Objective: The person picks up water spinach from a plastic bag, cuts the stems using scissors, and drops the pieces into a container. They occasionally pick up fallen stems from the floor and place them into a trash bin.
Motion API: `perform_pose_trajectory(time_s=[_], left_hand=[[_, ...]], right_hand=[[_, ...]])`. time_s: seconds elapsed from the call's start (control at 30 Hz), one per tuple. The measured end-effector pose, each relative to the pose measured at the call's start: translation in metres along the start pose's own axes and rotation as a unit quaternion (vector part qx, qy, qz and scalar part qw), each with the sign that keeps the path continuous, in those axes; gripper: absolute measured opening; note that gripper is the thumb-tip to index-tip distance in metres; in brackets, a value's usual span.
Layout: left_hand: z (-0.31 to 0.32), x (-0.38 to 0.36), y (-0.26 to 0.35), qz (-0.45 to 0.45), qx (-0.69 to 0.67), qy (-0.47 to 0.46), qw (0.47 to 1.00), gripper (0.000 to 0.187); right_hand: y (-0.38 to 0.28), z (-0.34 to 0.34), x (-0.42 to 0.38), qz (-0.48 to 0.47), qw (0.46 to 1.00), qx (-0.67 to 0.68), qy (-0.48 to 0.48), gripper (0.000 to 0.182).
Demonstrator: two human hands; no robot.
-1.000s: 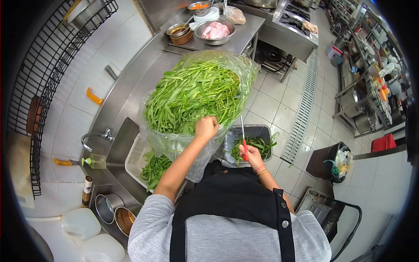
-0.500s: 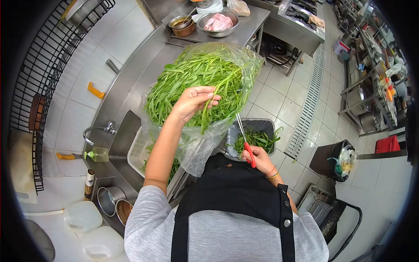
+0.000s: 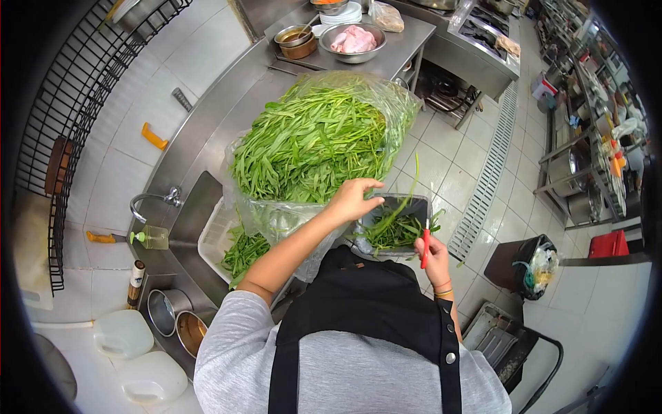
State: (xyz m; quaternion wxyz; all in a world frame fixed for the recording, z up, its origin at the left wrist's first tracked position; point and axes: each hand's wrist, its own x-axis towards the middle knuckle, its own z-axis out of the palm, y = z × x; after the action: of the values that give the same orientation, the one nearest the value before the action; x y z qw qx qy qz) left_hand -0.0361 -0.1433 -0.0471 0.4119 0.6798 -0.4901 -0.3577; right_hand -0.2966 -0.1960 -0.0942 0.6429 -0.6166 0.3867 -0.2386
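Note:
My left hand (image 3: 353, 201) is over the near side of a dark bin (image 3: 426, 207), its fingers stretched out and apart with nothing between them. A long green stem (image 3: 414, 181) stands just beyond the fingertips, above cut greens (image 3: 396, 231) in the bin. My right hand (image 3: 436, 262) is closed around red-handled scissors (image 3: 425, 248), blades pointing away from me, at the bin's right edge. Whether the blades are apart cannot be made out. A large clear plastic bag (image 3: 403, 103) full of long leafy greens (image 3: 310, 138) lies on the steel counter ahead.
Left of me, a white basket (image 3: 210, 238) with more greens (image 3: 245, 252) sits in the sink under a tap (image 3: 155, 200). Raw meat in a steel bowl (image 3: 353, 43) stands at the back. A lined trash bin (image 3: 517, 265) is on the tiled floor at right.
My left hand has come down and right from the bagged greens to the bin, letting go of the stems it held. The scissors have shifted right and turned more upright in my right hand.

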Motion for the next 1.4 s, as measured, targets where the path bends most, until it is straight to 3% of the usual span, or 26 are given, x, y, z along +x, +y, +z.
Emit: perform_pose_trajectory(time_s=[0.03,0.07,0.13,0.2,0.33,0.4,0.47,0.6,0.73,0.83,0.97,1.1,1.17,1.27,1.33,1.4], left_hand=[[-0.003,-0.001,0.001,0.019,0.115,0.059,0.991,0.029],[-0.011,0.000,0.001,0.020,0.115,0.062,0.991,0.029],[-0.037,0.002,0.000,-0.030,0.139,0.167,0.976,0.027],[-0.066,0.000,-0.006,0.069,0.320,0.302,0.895,0.028],[-0.111,-0.001,-0.013,0.043,0.451,0.452,0.768,0.026],[-0.118,-0.003,-0.027,0.020,0.459,0.434,0.775,0.022],[-0.120,-0.004,-0.037,-0.002,0.408,0.356,0.841,0.018],[-0.087,-0.021,-0.026,0.052,0.422,0.272,0.864,0.018],[-0.090,-0.029,-0.004,0.049,0.398,0.298,0.866,0.017],[-0.104,-0.015,0.009,0.107,0.407,0.459,0.783,0.013],[-0.120,0.018,-0.022,0.122,0.334,0.419,0.836,0.008],[-0.124,0.047,-0.034,0.072,0.412,0.421,0.805,0.010],[-0.133,0.057,-0.040,0.061,0.424,0.388,0.816,0.010],[-0.148,0.065,-0.027,0.038,0.470,0.345,0.811,0.008],[-0.161,0.065,0.004,0.054,0.424,0.354,0.832,0.008],[-0.177,0.062,0.033,0.113,0.458,0.365,0.803,0.009]], right_hand=[[0.009,-0.011,0.001,-0.003,1.000,0.000,-0.002,0.029],[0.017,-0.023,0.000,0.009,1.000,-0.021,0.017,0.030],[0.019,-0.036,-0.003,0.020,0.998,-0.041,0.036,0.031],[0.014,-0.042,-0.006,0.062,0.996,-0.022,0.066,0.033],[0.010,-0.036,-0.004,0.060,0.995,-0.004,0.078,0.034],[0.010,-0.028,-0.001,0.051,0.997,-0.004,0.062,0.034],[0.010,-0.017,0.002,0.042,0.998,-0.005,0.046,0.034],[0.013,0.007,0.007,0.037,0.999,-0.004,-0.003,0.033],[0.007,0.026,0.009,0.024,0.999,-0.023,-0.030,0.034],[0.005,0.033,0.012,0.019,0.997,-0.052,-0.057,0.035],[-0.006,0.041,0.015,0.011,0.994,-0.082,-0.071,0.036],[-0.019,0.048,0.014,-0.005,0.992,-0.106,-0.074,0.037],[-0.020,0.049,0.012,-0.016,0.990,-0.116,-0.076,0.036],[-0.014,0.048,0.011,-0.019,0.990,-0.115,-0.080,0.037],[-0.015,0.047,0.010,-0.023,0.990,-0.115,-0.074,0.038],[-0.020,0.046,0.007,-0.024,0.991,-0.111,-0.074,0.038]])
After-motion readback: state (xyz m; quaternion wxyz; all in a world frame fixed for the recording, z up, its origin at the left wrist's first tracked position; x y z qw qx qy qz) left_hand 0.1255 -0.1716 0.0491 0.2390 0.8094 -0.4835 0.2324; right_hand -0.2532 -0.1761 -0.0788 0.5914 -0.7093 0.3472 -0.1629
